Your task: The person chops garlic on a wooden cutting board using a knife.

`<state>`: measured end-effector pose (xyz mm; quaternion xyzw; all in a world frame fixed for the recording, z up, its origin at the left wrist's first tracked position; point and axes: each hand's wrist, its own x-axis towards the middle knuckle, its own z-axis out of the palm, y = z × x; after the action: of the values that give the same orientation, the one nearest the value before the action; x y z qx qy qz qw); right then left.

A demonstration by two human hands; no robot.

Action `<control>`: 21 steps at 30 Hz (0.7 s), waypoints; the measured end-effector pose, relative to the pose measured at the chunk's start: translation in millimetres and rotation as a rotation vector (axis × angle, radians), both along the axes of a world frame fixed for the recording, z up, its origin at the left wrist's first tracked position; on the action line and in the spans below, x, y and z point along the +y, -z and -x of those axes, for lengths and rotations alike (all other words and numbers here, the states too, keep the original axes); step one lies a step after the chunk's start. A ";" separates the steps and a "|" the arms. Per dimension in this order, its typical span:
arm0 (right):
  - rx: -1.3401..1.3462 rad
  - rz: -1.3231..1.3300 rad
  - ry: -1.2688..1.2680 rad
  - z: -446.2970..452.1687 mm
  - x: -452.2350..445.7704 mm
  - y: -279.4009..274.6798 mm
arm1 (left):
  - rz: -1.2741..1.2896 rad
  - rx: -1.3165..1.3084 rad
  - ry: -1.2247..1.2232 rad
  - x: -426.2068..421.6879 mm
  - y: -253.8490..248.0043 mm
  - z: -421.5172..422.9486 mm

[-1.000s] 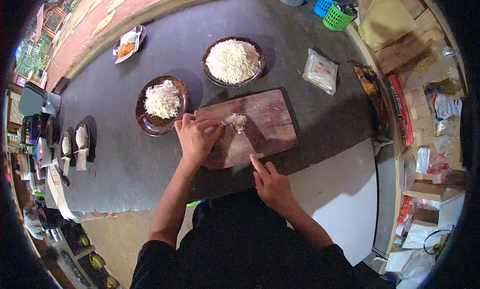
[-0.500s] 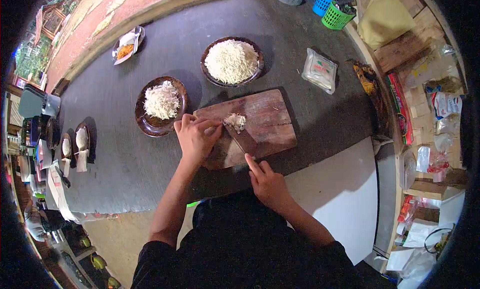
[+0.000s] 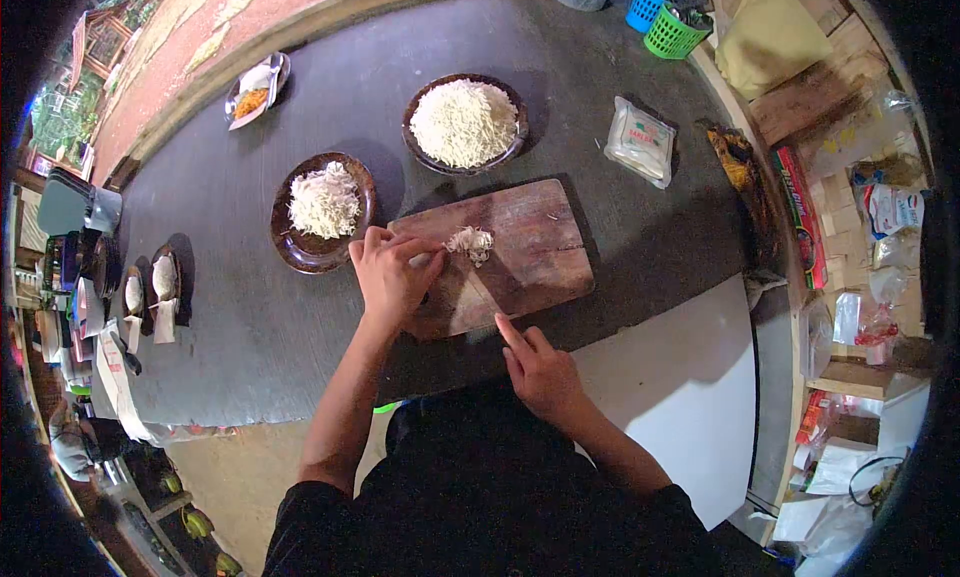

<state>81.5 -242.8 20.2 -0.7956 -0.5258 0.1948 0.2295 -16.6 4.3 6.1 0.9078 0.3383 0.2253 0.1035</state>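
My right hand point(image 3: 543, 370) grips a knife point(image 3: 485, 291) by its handle, index finger stretched along the top. The blade points up and left over a wooden cutting board point(image 3: 545, 222). At its tip lies a small pile of chopped pale food point(image 3: 471, 243). With fingers bent, my left hand point(image 3: 388, 279) presses on a pale piece of food point(image 3: 419, 260) at the board's left side. Most of that piece is hidden, so its kind is unclear. Behind my left hand sits a brown plate point(image 3: 290, 249) of white shreds point(image 3: 325, 202).
A second brown plate point(image 3: 412, 149) carries a larger heap of white shreds point(image 3: 465, 122). A plastic packet point(image 3: 640, 142) lies to the right, near green point(image 3: 672, 37) and blue point(image 3: 642, 9) baskets. A dish point(image 3: 240, 117) with orange and white food stands far left. Small dishes point(image 3: 165, 277) are nearer.
My right hand has shifted slightly right and down with the knife, and the blade has turned a little. My left hand stays almost where it was.
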 end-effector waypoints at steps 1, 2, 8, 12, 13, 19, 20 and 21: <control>-0.005 -0.001 -0.001 -0.5 1.8 -0.6 | -0.015 -0.014 0.005 0.7 2.2 0.1; -0.009 -0.002 -0.001 -1.1 3.6 -0.9 | -0.030 -0.028 0.010 1.1 3.5 0.0; -0.005 0.012 0.022 0.2 14.3 5.3 | 0.002 -0.008 0.002 0.7 0.0 -0.6; -0.040 0.022 0.031 -1.2 5.2 5.2 | 0.000 -0.011 0.002 1.5 0.6 0.2; -0.023 0.003 0.042 -2.2 3.0 5.4 | 0.001 -0.009 -0.002 0.7 -0.4 -0.4; -0.005 -0.016 0.012 0.8 0.8 0.7 | 0.014 -0.006 0.013 0.9 -0.5 0.4; -0.007 0.006 0.007 1.1 2.1 -0.1 | 0.003 -0.007 0.016 1.1 -0.2 0.4; -0.008 0.005 0.006 0.8 3.1 0.6 | 0.002 -0.007 0.014 1.5 0.4 0.6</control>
<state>80.7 -239.6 19.6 -0.7985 -0.5238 0.1925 0.2260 -17.2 5.8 5.7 0.9093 0.3316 0.2272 0.1074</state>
